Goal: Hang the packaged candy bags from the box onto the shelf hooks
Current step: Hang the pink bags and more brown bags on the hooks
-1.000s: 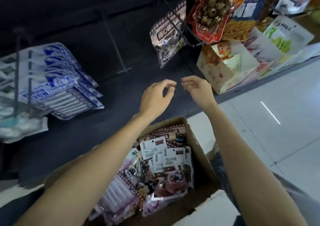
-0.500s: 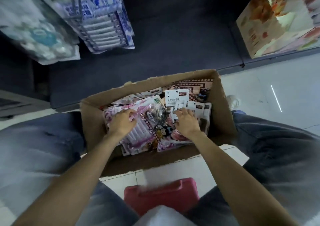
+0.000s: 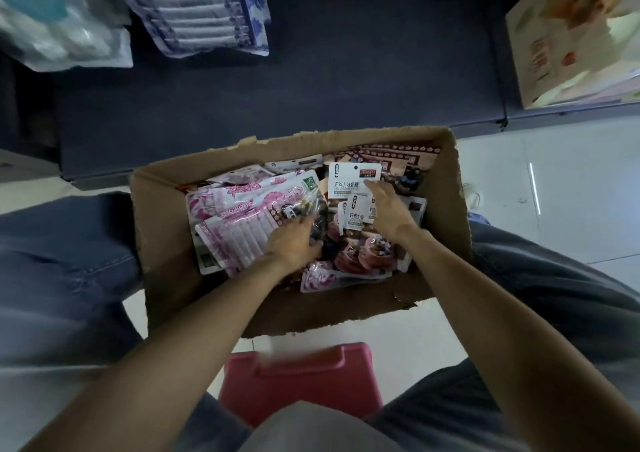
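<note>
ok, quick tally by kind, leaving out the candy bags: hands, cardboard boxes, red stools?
hands: 2, the left hand and the right hand, both in the box
cardboard box: 1
red stool: 1
Total: 4

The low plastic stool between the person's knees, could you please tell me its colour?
The low plastic stool is red, seen best in the head view, just below the cardboard box.

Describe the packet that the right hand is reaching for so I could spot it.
Look in the cardboard box on the floor. At its far right, by the right hand's fingertips, lies the white-topped packet: black punch hole, dark logo, unlike the pink-patterned bags to its left.
</note>
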